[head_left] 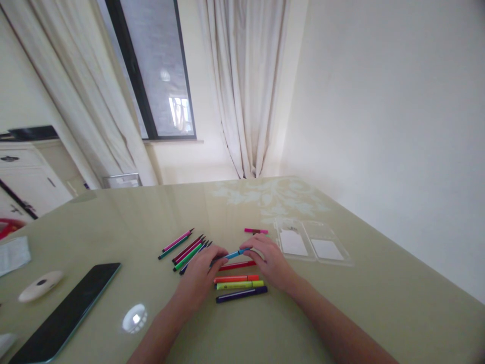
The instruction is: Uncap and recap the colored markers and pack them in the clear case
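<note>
Between my two hands is a light blue felt-tip pen [233, 254], lifted just above the table. My left hand [200, 270] is closed on its left end, and my right hand [267, 255] pinches its right end. Just below it lie a red pen [238, 265], an orange pen [237, 278], a yellow-green pen [239, 285] and a dark blue pen [241, 294]. Several uncapped pens, among them a green one [187, 257], lie slanted left of my left hand, partly hidden by it. Beyond my right hand is a pink pen [256, 231].
An open clear plastic case [313, 241] with white inserts lies to the right. At the left are a dark tablet [71, 308], a pale oval object [40, 286] and a whitish packet or cloth [14, 255]. The table [125, 222] meets a wall at the right.
</note>
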Demonstrator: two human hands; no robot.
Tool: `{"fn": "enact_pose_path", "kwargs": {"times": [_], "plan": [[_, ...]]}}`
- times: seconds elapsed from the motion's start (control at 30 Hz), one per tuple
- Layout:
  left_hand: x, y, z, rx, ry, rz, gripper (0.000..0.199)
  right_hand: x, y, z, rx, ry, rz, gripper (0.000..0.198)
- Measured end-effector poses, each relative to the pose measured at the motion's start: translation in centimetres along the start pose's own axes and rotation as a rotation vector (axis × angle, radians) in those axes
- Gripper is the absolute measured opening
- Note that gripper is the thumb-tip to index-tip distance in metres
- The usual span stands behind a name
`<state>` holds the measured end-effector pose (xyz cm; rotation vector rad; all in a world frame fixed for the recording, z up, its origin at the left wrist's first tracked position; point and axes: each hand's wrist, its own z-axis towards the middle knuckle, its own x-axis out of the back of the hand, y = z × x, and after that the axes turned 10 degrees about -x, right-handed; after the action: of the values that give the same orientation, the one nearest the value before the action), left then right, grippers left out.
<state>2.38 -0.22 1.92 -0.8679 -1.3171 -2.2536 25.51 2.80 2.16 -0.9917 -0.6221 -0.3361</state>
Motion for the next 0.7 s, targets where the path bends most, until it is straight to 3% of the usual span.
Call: {"fn": "enact_pose_path", "kwargs": {"times": [0.27, 0.57, 0.7], "plan": [[-0.4, 0.4, -0.2, -0.071, 0.078, -0.007, 0.022, 0.3, -0.3, -0.1, -0.052, 0.021, 0.173, 0.015], [-0.7, 0.4, -0.1, -0.037, 0.097, 0.013, 0.025, 0.0, -0.3, 0.2, -0.133, 0.012, 0.168, 0.017], [-0.9, -0.1, -0.2, -0.048, 0.051, 0.063, 0.024, 2.1, 1.0, 1.0, -0.196, 0.158, 0.100, 0.022]]}}
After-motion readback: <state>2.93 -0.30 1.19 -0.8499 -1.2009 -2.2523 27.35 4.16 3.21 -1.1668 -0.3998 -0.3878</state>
